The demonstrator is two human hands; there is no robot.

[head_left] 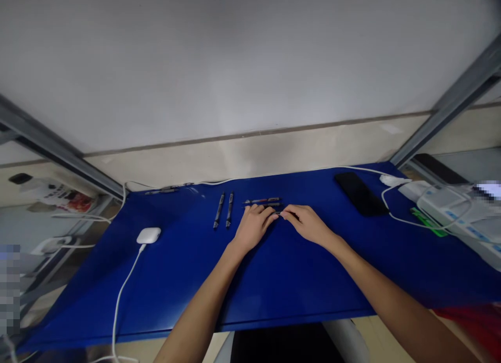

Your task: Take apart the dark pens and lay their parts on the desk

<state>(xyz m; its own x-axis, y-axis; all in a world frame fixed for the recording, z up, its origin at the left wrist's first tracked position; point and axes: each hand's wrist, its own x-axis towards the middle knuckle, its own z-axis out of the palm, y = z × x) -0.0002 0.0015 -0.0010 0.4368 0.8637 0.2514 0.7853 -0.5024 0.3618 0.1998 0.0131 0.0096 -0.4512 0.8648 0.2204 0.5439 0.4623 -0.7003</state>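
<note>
My left hand (252,226) and my right hand (307,223) meet near the middle of the blue desk. Their fingertips pinch a thin pen (278,213), mostly covered by the fingers. Just beyond the hands, a pen with a reddish part (263,200) lies crosswise. A dark pen (272,205) rests beside it, partly hidden by my left hand. To the left, two dark pens (219,210) (229,210) lie side by side, pointing away from me.
The blue desk (188,295) backs onto a wall. A black phone (360,194) and a white power strip (456,217) with cables are at right. A white earbud case (148,235) on a cable sits at left. Another pen (162,191) lies by the back edge.
</note>
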